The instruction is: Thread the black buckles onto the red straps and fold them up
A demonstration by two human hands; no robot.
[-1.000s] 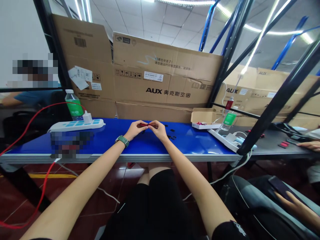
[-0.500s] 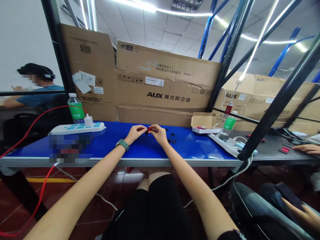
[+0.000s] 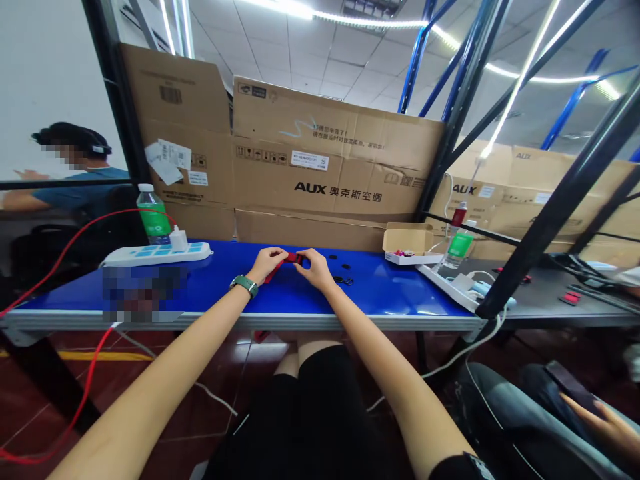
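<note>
My left grip and right grip are both pinched closed on a red strap over the blue surface, apparently to keep the stretch between them steady. Small black pieces lie just right of my right grip, seemingly kept within reach; farther out, a power strip and an open box leave me elbow room, while cardboard walls off the far side.
</note>
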